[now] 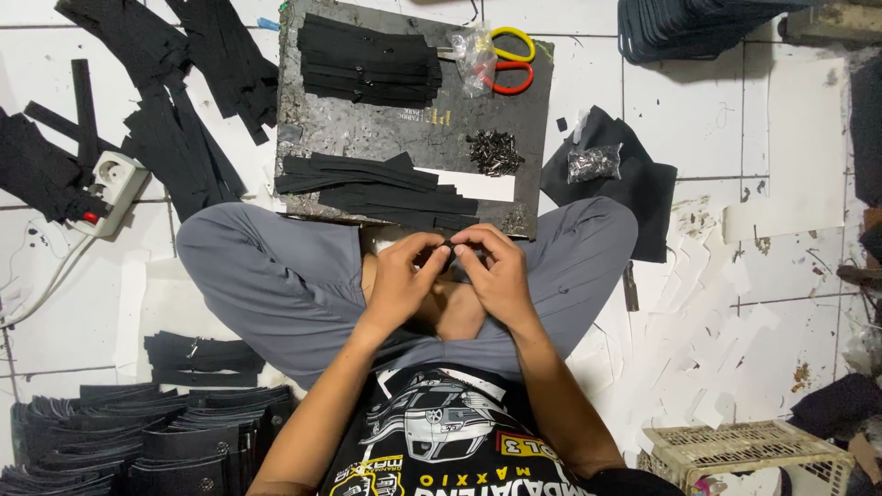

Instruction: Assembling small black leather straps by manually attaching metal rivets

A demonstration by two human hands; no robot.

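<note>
The person sits cross-legged on a white tiled floor, and both hands meet over the lap just below the near edge of a dark work board resting against the knees. The left hand has its fingers curled inward, thumb and forefinger pinching the left end of a small black piece. The right hand pinches the right end in the same way, fingertips almost touching those of the left. Only a short dark sliver of the piece shows between the fingertips; its long axis seems to run left to right, level with the board's near edge, but its ends and shape are hidden by the fingers.

From the left: a white socket strip lies on the floor among loose black strips. On the board, a stack of black strips sits at the far edge, more black strips along the near edge, and a heap of small dark metal parts toward the right edge. Scissors with yellow and red handles lie at the far right corner. A pale plastic basket stands on the floor at the lower right.
</note>
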